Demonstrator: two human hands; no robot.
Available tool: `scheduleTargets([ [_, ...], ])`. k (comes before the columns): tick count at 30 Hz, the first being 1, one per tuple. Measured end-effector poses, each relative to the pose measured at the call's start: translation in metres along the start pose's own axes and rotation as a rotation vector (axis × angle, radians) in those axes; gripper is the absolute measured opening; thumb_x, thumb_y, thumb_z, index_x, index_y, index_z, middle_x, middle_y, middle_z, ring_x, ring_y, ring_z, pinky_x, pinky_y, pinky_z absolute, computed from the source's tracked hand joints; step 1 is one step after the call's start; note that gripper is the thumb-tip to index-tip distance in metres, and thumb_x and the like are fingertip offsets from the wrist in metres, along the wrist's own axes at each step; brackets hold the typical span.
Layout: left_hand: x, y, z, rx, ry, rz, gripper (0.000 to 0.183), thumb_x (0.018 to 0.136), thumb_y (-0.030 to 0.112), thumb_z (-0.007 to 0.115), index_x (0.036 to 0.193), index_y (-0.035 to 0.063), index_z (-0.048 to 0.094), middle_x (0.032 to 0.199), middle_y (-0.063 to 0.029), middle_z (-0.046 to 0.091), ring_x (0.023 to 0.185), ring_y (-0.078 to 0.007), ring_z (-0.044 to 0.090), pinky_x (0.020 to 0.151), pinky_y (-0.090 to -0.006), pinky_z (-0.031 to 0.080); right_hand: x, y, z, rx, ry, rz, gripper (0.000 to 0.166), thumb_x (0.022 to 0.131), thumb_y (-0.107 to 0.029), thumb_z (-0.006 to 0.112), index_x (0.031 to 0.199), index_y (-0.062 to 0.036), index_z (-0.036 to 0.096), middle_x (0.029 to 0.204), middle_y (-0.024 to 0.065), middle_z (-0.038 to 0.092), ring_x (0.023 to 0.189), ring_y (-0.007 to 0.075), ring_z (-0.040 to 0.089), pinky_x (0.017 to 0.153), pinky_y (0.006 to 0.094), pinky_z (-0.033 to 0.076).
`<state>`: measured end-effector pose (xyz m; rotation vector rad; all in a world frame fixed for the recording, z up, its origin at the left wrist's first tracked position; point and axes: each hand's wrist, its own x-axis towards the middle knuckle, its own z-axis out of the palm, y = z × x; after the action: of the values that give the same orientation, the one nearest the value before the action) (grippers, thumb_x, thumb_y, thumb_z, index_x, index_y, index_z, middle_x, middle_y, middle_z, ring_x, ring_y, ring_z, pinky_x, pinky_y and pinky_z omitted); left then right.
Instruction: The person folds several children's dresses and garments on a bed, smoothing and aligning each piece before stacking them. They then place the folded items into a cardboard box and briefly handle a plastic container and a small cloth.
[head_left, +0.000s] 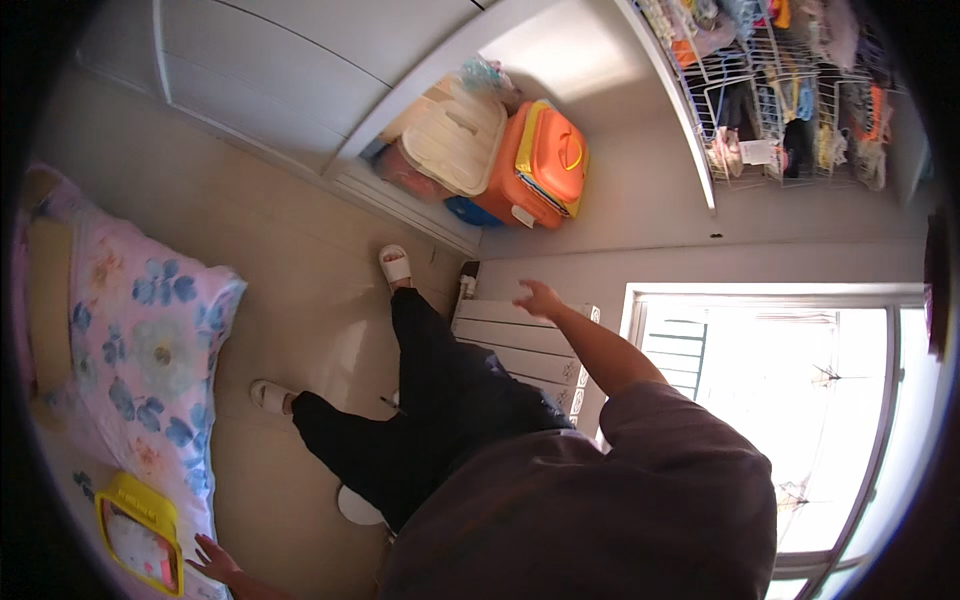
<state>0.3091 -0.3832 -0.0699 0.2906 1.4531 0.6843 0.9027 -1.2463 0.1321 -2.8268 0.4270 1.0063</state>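
My left hand (214, 559) is at the lower left, its fingers spread and nothing in them. It is close to the rim of a yellow plastic basket (142, 499); whether a fingertip touches it I cannot tell. White and pink contents show inside the basket, too unclear to name. The basket sits on a bed with a pink floral cover (169, 360). Held out over a white radiator (517, 337), my right hand (540, 300) is free of any object, with its fingers apart.
An orange storage box (510, 180) and a cream-lidded box (454, 142) stand in a low alcove. White wire racks (765, 82) with small bagged items are above. A bright window (772, 405) is at right. My slippers (394, 264) are on the tiled floor (300, 247).
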Motion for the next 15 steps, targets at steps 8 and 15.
scheduleTargets([
  [8,-0.212,-0.229,0.050,0.927,-0.029,-0.383,0.055,0.105,0.044,0.049,0.154,0.0225,0.038,0.151,-0.0088,0.047,0.134,-0.0240,0.050,0.106,-0.0430,0.045,0.366,-0.030,-0.146,-0.031,0.293,-0.300,0.079,0.087,-0.037,0.075,0.149,-0.0021,0.040,0.143,0.0224,0.051,0.128,0.0344,0.053,0.110,0.0410,0.041],
  [15,-0.420,-0.444,0.117,1.422,-0.103,-0.617,0.055,0.107,0.044,0.042,0.153,0.0136,0.037,0.149,-0.0098,0.047,0.128,-0.0285,0.052,0.106,-0.0462,0.042,0.610,-0.047,-0.231,0.019,0.741,-0.403,0.077,0.079,-0.036,0.078,0.141,-0.0011,0.048,0.134,0.0238,0.058,0.129,0.0387,0.052,0.108,0.0448,0.042],
])
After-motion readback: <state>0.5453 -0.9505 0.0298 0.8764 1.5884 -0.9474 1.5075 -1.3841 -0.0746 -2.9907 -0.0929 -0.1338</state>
